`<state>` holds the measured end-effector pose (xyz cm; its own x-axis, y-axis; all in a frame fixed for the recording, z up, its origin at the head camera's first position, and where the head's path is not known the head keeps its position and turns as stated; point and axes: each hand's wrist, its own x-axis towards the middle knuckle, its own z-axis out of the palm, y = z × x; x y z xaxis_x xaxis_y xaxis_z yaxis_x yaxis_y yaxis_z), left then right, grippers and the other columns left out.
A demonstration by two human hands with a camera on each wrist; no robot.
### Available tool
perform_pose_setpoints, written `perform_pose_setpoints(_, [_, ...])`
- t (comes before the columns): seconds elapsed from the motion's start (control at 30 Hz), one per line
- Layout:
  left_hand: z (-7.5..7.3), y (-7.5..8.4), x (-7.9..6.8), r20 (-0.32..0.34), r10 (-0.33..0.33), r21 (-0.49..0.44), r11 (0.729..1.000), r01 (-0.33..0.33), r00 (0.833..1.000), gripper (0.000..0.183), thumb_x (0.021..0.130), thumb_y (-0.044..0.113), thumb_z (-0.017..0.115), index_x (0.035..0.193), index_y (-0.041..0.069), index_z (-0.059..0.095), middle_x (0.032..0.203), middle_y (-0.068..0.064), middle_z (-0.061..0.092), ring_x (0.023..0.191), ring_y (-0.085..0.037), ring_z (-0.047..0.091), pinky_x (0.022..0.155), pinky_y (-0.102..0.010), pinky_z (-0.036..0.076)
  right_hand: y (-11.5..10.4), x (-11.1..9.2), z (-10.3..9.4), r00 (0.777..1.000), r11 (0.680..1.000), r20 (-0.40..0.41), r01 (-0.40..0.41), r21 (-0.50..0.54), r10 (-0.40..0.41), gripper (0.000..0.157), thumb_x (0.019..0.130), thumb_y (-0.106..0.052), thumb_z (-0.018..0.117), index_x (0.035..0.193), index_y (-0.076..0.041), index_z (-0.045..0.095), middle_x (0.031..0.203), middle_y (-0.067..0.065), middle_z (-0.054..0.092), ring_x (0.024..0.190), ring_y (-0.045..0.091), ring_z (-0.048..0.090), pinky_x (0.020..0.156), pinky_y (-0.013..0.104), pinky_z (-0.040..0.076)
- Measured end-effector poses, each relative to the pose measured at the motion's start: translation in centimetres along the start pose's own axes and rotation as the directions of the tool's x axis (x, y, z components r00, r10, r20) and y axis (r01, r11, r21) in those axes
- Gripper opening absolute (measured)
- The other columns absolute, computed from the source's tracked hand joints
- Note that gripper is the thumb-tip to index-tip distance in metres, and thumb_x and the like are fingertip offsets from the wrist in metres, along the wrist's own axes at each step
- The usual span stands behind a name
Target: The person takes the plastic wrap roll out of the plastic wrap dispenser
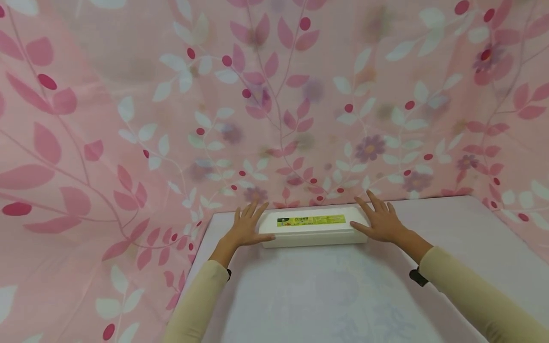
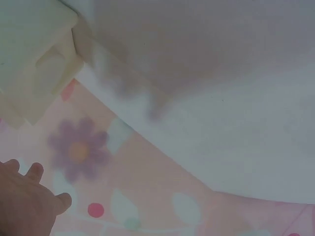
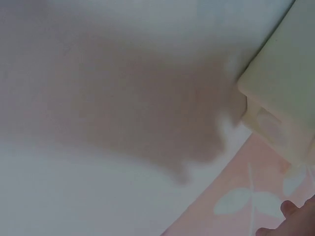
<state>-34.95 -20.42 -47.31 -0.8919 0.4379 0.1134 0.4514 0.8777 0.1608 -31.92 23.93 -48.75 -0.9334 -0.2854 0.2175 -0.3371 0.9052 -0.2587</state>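
Note:
A long white cling film box [image 1: 315, 239] with a yellow-green label [image 1: 310, 220] lies crosswise near the far edge of the white tabletop. At its left end is my left hand [image 1: 244, 229], fingers spread, its thumb overlapping the front corner in the head view. My right hand [image 1: 381, 224] is at the other end, fingers also spread, thumb pointing in over the lid. The left wrist view shows the box's end [image 2: 49, 73] with a recess in it, and a bit of the left hand [image 2: 24, 204]. Only fingertips of the right hand appear in the right wrist view.
Pink cloth [image 1: 279, 119] printed with leaves and flowers hangs behind the table and along both sides. The white tabletop [image 1: 317, 295] stretches toward me between my forearms. A dark band [image 1: 418, 276] shows at the right wrist, and hand shadows fall on the table.

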Motion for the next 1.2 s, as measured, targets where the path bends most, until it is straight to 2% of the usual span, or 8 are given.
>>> perform_pose_setpoints(0.23, [0.3, 0.0, 0.4, 0.012, 0.01, -0.032, 0.999, -0.01, 1.0, 0.111, 0.073, 0.075, 0.069, 0.159, 0.032, 0.013, 0.165, -0.012, 0.016, 0.15, -0.036, 0.018, 0.116, -0.068, 0.008, -0.4, 0.4, 0.7, 0.999, 1.0, 0.031, 0.011, -0.003, -0.011, 0.087, 0.091, -0.066, 0.051, 0.156, -0.016, 0.024, 0.163, 0.024, 0.008, 0.146, 0.048, 0.016, 0.109, 0.076, 0.012])
perform_pose_setpoints(0.57, [0.9, 0.5, 0.8, 0.045, 0.018, -0.032, 0.999, -0.017, 0.999, 0.112, 0.072, 0.076, 0.068, 0.159, 0.035, 0.01, 0.166, -0.008, 0.013, 0.151, -0.032, 0.018, 0.117, -0.067, 0.008, -0.8, 0.4, 1.1, 0.999, 0.999, 0.043, 0.015, 0.03, -0.016, 0.092, 0.087, -0.071, 0.054, 0.156, -0.017, 0.026, 0.164, 0.022, 0.008, 0.146, 0.046, 0.016, 0.111, 0.075, 0.011])
perform_pose_setpoints(0.87, [1.4, 0.5, 1.4, 0.066, 0.011, -0.076, 0.997, -0.006, 0.998, 0.113, 0.071, 0.077, 0.069, 0.159, 0.036, 0.011, 0.167, -0.002, 0.015, 0.151, -0.029, 0.021, 0.119, -0.064, 0.006, -1.0, 0.4, 1.4, 0.996, 0.999, 0.081, 0.036, 0.032, -0.039, 0.107, 0.078, -0.079, 0.059, 0.157, -0.018, 0.02, 0.163, 0.021, 0.006, 0.142, 0.051, 0.024, 0.101, 0.074, 0.032])
perform_pose_setpoints(1.03, [1.9, 0.3, 1.4, 0.099, 0.002, -0.115, 0.993, 0.01, 0.995, 0.114, 0.07, 0.076, 0.071, 0.159, 0.035, 0.012, 0.165, -0.002, 0.019, 0.15, -0.027, 0.025, 0.118, -0.062, 0.015, -1.0, 0.6, 1.8, 0.995, 0.998, 0.095, 0.038, 0.056, -0.043, 0.116, 0.072, -0.084, 0.059, 0.158, -0.02, 0.014, 0.163, 0.021, 0.004, 0.138, 0.055, 0.028, 0.094, 0.076, 0.038])
perform_pose_setpoints(1.2, [2.2, 0.0, 1.4, 0.109, 0.0, -0.138, 0.99, 0.016, 0.994, 0.116, 0.068, 0.076, 0.072, 0.158, 0.035, 0.012, 0.163, -0.002, 0.023, 0.146, -0.024, 0.031, 0.115, -0.056, 0.027, -1.0, 0.8, 1.6, 0.994, 0.994, 0.103, 0.032, 0.105, -0.043, 0.119, 0.069, -0.083, 0.065, 0.158, -0.021, 0.015, 0.161, 0.023, 0.007, 0.132, 0.056, 0.037, 0.092, 0.074, 0.041])
